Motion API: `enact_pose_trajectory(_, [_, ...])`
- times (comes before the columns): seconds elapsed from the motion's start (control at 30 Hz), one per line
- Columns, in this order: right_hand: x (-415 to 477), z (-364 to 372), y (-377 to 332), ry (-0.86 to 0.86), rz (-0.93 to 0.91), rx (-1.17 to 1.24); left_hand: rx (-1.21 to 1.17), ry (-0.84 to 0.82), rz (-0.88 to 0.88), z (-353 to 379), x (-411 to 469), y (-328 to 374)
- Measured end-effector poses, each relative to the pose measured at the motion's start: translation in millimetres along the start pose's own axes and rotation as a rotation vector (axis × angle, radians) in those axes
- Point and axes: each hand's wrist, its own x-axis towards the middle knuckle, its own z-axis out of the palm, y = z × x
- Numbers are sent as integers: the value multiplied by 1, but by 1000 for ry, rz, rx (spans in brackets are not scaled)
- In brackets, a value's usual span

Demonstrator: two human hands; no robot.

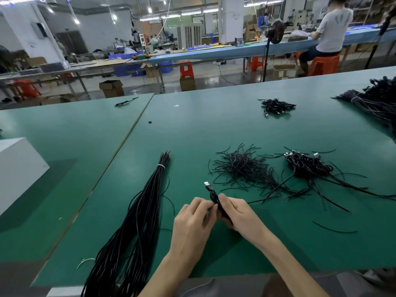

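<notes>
A coiled black USB cable is held between both hands just above the green table; its silver plug sticks up and to the left. My right hand grips the coil from the right. My left hand pinches it from the left with its fingertips. A loose heap of short black twist ties lies just beyond the hands. To its right sits a pile of bundled USB cables.
A long tied bundle of black cables runs along the table at the left. A small cable pile lies far back, a large heap at far right. A white box stands left. A person sits at a distant bench.
</notes>
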Motion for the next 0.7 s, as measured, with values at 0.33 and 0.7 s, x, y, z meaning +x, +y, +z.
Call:
enact_pose_trajectory(0.33, [-1,-5,-1,5,-96,-7,-755,-212,-442,-6,13,7])
enact_pose_trajectory(0.7, [-2,-6,0,160,-168,5,-1362,-357,-947,-8,24,14])
